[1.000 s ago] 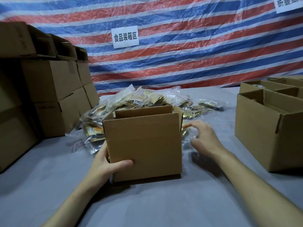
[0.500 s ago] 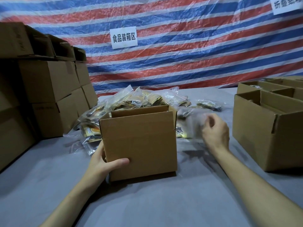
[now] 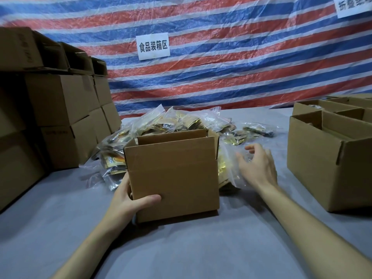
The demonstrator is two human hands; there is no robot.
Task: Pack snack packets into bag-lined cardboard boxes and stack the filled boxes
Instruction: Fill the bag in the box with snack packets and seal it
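Observation:
An open, plain cardboard box point(image 3: 173, 176) stands on the grey table in front of me. My left hand point(image 3: 128, 200) grips its lower left corner, thumb across the front face. Just right of the box, my right hand point(image 3: 257, 168) hovers with fingers spread over a clear plastic bag point(image 3: 228, 168) holding gold packets; it touches the bag's edge without gripping it. Behind the box lies a heap of snack packets in clear bags point(image 3: 181, 121). The inside of the box is hidden from me.
Closed cardboard boxes point(image 3: 60, 101) are stacked along the left, with open ones on top. Open boxes point(image 3: 330, 164) stand at the right edge. A striped tarpaulin with a white sign point(image 3: 153, 46) hangs behind the table point(image 3: 181, 248).
My right hand lifted from the packets beside the box, rose with a clear bag, then came down with fingers spread. The box slid slightly left under my left hand.

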